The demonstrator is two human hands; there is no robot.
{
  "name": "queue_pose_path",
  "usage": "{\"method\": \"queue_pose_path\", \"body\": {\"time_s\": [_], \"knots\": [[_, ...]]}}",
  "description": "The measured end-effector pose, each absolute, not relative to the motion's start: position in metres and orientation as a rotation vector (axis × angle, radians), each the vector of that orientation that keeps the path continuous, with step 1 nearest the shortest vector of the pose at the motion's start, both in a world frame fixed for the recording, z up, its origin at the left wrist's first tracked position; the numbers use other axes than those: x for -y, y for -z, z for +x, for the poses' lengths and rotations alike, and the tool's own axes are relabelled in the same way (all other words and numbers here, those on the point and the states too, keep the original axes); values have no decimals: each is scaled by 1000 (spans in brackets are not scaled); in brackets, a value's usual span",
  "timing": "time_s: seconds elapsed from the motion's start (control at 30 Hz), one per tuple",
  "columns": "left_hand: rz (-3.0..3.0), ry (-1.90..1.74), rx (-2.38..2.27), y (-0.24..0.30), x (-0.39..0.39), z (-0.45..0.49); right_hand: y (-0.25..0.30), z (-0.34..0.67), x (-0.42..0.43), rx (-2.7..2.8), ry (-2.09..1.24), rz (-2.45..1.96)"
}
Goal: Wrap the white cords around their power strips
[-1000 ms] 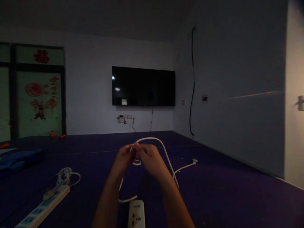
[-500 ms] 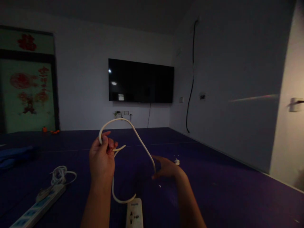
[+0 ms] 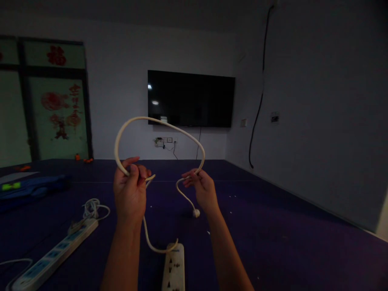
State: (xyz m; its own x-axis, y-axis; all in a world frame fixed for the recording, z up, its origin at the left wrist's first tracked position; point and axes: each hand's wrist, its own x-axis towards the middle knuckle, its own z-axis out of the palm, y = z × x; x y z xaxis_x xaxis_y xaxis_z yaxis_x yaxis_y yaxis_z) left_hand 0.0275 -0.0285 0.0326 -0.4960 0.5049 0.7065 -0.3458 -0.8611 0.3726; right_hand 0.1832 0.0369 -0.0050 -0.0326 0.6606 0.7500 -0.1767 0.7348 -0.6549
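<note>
Over the purple surface (image 3: 279,242), I see the white cord (image 3: 166,124) arched, crown at twelve o'clock. Its power strip (image 3: 178,257) lies at six. Left hand (image 3: 130,194) at eight, right hand (image 3: 206,192) at four: both pinch the cord, thumbs closed against fingers. The plug (image 3: 196,213) trails at five. A slackened pinch could let this springy-looking arch flick loose; overreaching might drag the strip.

Bare forearms (image 3: 123,254) narrow toward a bare left hand (image 3: 131,196) and right hand (image 3: 206,193).
</note>
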Motion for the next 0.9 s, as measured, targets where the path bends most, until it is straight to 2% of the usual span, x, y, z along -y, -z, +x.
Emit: {"method": "queue_pose_path", "body": {"time_s": [0.27,0.47,0.6,0.77,0.9], "knots": [[1428,-2147,-489,-22,14,45,-13,171,-7,1436,-916,-230],[1602,-1860,-561,-20,23,43,-14,159,4,1537,-964,-205],[1658,-1668,-701,-22,29,34,-13,153,6,1599,-852,-245],[1742,-1637,-904,-24,35,17,-12,153,3,1601,-580,-370],[1762,-1628,-911,-27,40,13,-14,152,5,1651,-532,-377]]}}
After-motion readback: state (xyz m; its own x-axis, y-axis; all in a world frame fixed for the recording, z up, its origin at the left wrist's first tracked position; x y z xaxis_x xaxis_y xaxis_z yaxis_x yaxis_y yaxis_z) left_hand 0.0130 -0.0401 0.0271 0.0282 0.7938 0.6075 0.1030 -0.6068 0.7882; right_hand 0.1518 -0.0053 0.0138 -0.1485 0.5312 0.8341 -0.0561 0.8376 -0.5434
